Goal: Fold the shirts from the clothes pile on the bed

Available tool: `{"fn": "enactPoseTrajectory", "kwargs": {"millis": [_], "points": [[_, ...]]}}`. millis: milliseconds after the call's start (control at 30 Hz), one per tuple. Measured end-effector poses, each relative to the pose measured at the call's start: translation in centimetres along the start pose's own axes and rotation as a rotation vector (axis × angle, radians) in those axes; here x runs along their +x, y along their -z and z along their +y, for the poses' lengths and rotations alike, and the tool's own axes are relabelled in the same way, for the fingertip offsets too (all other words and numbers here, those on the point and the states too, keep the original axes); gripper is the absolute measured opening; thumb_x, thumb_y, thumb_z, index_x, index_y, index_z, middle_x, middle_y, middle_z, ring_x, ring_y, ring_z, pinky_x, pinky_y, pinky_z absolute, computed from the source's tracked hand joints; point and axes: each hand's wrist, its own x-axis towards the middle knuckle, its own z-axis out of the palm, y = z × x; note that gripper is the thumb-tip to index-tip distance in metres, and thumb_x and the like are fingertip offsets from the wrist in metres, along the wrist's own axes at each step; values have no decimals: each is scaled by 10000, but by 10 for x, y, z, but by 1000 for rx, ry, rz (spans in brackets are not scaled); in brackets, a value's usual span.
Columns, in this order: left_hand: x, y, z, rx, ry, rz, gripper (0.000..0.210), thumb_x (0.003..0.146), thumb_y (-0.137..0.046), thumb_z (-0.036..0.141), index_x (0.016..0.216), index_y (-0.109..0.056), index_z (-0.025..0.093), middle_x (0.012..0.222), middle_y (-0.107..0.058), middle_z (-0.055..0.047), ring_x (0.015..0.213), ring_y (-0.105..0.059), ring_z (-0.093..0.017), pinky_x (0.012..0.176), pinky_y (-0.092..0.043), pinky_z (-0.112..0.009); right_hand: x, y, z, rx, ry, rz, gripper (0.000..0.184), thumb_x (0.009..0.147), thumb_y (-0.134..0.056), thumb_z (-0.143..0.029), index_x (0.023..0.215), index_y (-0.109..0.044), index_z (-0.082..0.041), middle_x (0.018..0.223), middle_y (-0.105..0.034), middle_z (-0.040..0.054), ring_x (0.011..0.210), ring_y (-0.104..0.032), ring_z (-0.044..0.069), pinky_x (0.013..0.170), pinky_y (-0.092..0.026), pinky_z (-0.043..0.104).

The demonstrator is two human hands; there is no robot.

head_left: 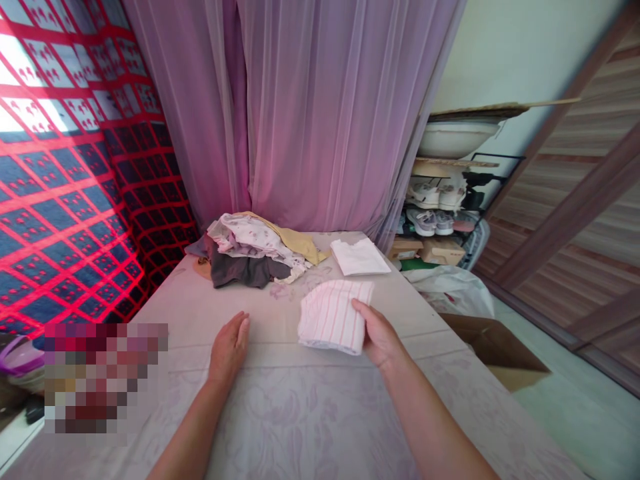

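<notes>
My right hand [377, 332] grips the right edge of a folded garment, white with pink stripes [334, 315], its thumb on top. The garment is held at a slight tilt near the middle of the bed, and its exact kind does not show. To the left, my left hand [231, 343] is empty, fingers stretched forward and palm turned inward, apart from the cloth. Beyond the striped garment lies a folded white garment [359, 257]. A loose heap of clothes [255, 243], with white print, mustard and dark grey pieces, sits at the far left of the bed.
A pale floral sheet [300, 413] covers the bed. Purple curtains [320, 120] hang behind it, and a red-and-dark patterned curtain [90, 153] at left. On the right stand a shoe rack [435, 197] with a basin [457, 139] and an open cardboard box [493, 347]. A blurred patch covers the lower left.
</notes>
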Motion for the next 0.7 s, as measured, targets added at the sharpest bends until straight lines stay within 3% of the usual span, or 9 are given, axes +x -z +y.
{"fn": "enactPoseTrajectory", "kwargs": {"millis": [167,300,467,567,633,700], "points": [[-1,-2,-3,-18,-5,-1,502,903,-304,480,1051,-685,188,1177,-671,-76,1114,-605,-222,986,-468,-405,19,5,-24,74,129,129,223,735,-653,-259,945,-661,-186,829,-739,49,819,-691,213,703,-571,317],[-2,-5,-6,-10,-1,-22,500,902,-305,486,1041,-691,201,1181,-669,-69,1121,-600,-231,1004,-446,-438,50,-2,-48,179,148,215,185,771,-596,-166,948,-648,-180,771,-729,24,752,-691,176,680,-575,286],[-2,-7,-11,-4,-4,-43,517,898,-304,514,1027,-698,206,1191,-664,-71,1125,-597,-238,1014,-433,-465,116,-25,-123,321,239,268,186,831,-535,-141,1001,-603,-173,740,-702,-4,712,-674,136,645,-577,271],[-2,-8,-14,-2,-11,-40,536,891,-299,544,1015,-702,213,1186,-666,-76,1121,-602,-246,1005,-442,-475,162,-29,-164,412,367,220,200,879,-487,-181,1061,-569,-174,798,-698,-4,756,-670,119,681,-574,275],[-1,-8,-15,1,-17,-38,543,886,-296,565,1010,-703,227,1182,-668,-71,1115,-607,-249,996,-451,-481,187,-21,-169,395,388,233,218,903,-459,-210,1106,-536,-195,858,-694,-9,774,-666,101,691,-571,266],[-1,-8,-17,5,-23,-37,551,882,-292,584,1003,-706,240,1174,-672,-67,1107,-613,-252,986,-460,-487,205,-7,-152,256,300,290,231,918,-432,-202,1137,-504,-226,891,-686,-18,757,-659,81,672,-568,250]]}}
